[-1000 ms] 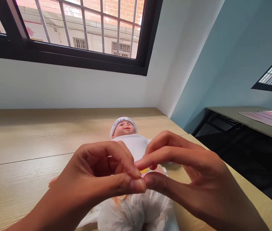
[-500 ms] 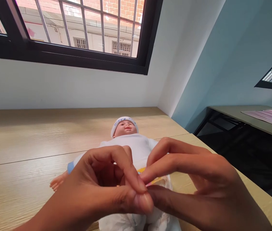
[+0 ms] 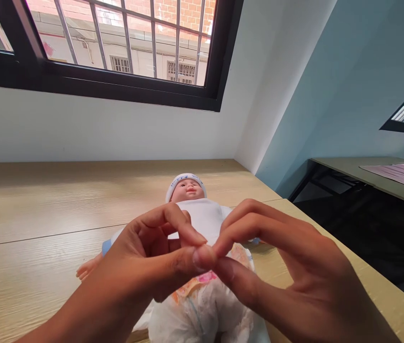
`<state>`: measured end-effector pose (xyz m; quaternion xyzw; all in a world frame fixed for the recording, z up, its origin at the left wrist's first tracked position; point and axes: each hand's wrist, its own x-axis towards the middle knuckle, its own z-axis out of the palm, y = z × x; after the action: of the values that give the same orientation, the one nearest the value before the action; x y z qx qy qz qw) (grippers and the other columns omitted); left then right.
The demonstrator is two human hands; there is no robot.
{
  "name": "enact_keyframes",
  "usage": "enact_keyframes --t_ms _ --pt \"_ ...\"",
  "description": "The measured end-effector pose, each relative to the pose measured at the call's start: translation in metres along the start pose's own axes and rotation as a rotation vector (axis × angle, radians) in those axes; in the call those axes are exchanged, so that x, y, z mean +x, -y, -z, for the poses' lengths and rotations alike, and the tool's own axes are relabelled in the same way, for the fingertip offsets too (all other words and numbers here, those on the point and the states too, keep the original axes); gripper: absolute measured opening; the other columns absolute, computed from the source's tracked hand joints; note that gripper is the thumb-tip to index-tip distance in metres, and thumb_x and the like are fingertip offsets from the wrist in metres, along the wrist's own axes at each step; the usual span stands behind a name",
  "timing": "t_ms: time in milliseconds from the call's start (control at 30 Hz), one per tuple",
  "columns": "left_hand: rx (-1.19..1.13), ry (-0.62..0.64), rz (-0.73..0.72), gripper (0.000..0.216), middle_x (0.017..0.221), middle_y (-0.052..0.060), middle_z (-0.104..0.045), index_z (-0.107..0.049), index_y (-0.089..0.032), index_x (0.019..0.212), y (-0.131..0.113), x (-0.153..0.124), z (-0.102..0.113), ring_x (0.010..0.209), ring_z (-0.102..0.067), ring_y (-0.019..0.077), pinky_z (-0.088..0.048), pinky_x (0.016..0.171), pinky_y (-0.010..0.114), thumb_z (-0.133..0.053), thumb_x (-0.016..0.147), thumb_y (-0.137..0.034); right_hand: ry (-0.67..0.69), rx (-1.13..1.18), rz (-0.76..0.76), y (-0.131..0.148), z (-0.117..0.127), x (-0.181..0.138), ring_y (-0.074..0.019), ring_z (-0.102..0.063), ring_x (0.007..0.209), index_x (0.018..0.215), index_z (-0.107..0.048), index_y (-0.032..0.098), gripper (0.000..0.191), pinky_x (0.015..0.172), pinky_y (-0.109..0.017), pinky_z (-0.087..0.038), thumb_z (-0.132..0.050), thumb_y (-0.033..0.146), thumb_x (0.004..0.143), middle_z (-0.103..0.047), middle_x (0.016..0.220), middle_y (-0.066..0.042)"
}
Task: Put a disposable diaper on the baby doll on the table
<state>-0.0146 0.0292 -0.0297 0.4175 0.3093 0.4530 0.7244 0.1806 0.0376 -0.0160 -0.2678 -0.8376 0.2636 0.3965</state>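
A baby doll (image 3: pixel 186 188) in a white cap and white shirt lies on its back on the wooden table (image 3: pixel 45 214), head pointing away from me. It wears a white diaper (image 3: pixel 202 309) with a pink and orange printed waistband. My left hand (image 3: pixel 152 267) and my right hand (image 3: pixel 287 267) meet just above the diaper's front, both pinched, thumb tips and fingertips touching each other. What lies between the fingertips is hidden. The doll's bare hand (image 3: pixel 86 269) sticks out to the left beneath my left hand.
The table runs to a white wall under a barred window (image 3: pixel 116 47). Its right edge drops to a dark gap (image 3: pixel 348 224). Beyond it stands a second desk (image 3: pixel 352 171) with a pink sheet (image 3: pixel 402 170) by the blue wall.
My pinched fingertips dipped toward the diaper, then rose and came tighter together. More of the printed waistband shows below them now. The doll has not shifted.
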Motion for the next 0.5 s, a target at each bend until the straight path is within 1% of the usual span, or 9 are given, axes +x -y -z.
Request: enact_keyframes --t_ms 67,133,233,300,333,400,467,500 --pt "-0.020 -0.018 -0.015 0.034 0.069 -0.005 -0.052 -0.055 -0.020 0.066 -0.001 0.001 -0.001 0.061 -0.044 0.0082 -0.029 0.053 0.019 -0.087 0.072 -0.032 0.000 -0.011 0.017 0.000 -0.001 -0.001 -0.0068 -0.064 0.091 0.100 -0.064 0.025 0.018 0.085 -0.018 -0.050 -0.068 0.011 0.089 -0.066 0.098 0.006" --pt "-0.016 -0.048 -0.027 0.035 0.069 -0.006 -0.053 -0.055 -0.021 0.066 -0.002 0.002 -0.001 0.061 -0.046 0.0077 -0.032 0.053 0.017 -0.088 0.071 -0.032 -0.019 -0.061 0.021 0.000 -0.003 -0.001 -0.0068 -0.064 0.094 0.103 -0.064 0.025 0.017 0.087 -0.018 -0.050 -0.067 0.013 0.091 -0.066 0.100 0.006" --pt "0.040 -0.096 -0.057 0.028 0.065 -0.006 -0.052 -0.061 -0.022 0.066 -0.001 0.002 0.000 0.059 -0.046 0.0070 -0.035 0.051 0.014 -0.088 0.073 -0.031 -0.115 -0.172 0.023 0.002 -0.003 -0.003 -0.0081 -0.064 0.097 0.108 -0.065 0.026 0.018 0.088 -0.018 -0.050 -0.067 0.018 0.092 -0.067 0.104 0.005" --pt "0.060 -0.085 -0.077 0.022 0.065 -0.005 -0.055 -0.067 -0.023 0.066 -0.001 0.001 0.000 0.061 -0.050 0.0067 -0.042 0.055 0.013 -0.087 0.073 -0.027 -0.149 -0.178 0.039 0.002 -0.001 -0.003 -0.0081 -0.064 0.098 0.110 -0.065 0.025 0.020 0.088 -0.017 -0.050 -0.067 0.018 0.092 -0.066 0.104 0.004" --pt "0.067 -0.058 -0.098 0.019 0.065 -0.005 -0.056 -0.070 -0.024 0.065 -0.001 0.001 0.000 0.062 -0.051 0.0062 -0.044 0.057 0.012 -0.087 0.074 -0.025 -0.131 -0.145 0.032 0.002 0.001 -0.003 -0.0079 -0.064 0.098 0.112 -0.065 0.025 0.021 0.088 -0.017 -0.050 -0.067 0.017 0.092 -0.066 0.105 0.004" --pt "0.109 -0.032 -0.140 0.014 0.064 -0.005 -0.055 -0.075 -0.026 0.067 -0.001 -0.001 0.000 0.062 -0.051 0.0050 -0.045 0.058 0.010 -0.085 0.076 -0.023 -0.032 -0.038 -0.021 0.002 0.004 -0.001 -0.0079 -0.065 0.097 0.112 -0.064 0.026 0.020 0.089 -0.018 -0.050 -0.066 0.018 0.094 -0.067 0.104 0.004" --pt "0.174 -0.040 -0.186 0.010 0.061 -0.005 -0.053 -0.078 -0.031 0.074 -0.001 -0.003 0.001 0.059 -0.049 0.0049 -0.044 0.055 0.009 -0.086 0.075 -0.024 0.076 0.053 -0.096 0.001 0.007 0.001 -0.0089 -0.066 0.097 0.109 -0.064 0.028 0.017 0.090 -0.020 -0.051 -0.065 0.020 0.095 -0.068 0.104 0.005" --pt "0.193 -0.043 -0.195 0.013 0.061 -0.005 -0.054 -0.079 -0.034 0.079 -0.001 -0.004 0.002 0.059 -0.049 0.0054 -0.044 0.054 0.010 -0.086 0.074 -0.024 0.107 0.080 -0.116 0.001 0.007 0.002 -0.0094 -0.066 0.098 0.108 -0.064 0.028 0.015 0.090 -0.021 -0.051 -0.066 0.020 0.095 -0.068 0.104 0.005"
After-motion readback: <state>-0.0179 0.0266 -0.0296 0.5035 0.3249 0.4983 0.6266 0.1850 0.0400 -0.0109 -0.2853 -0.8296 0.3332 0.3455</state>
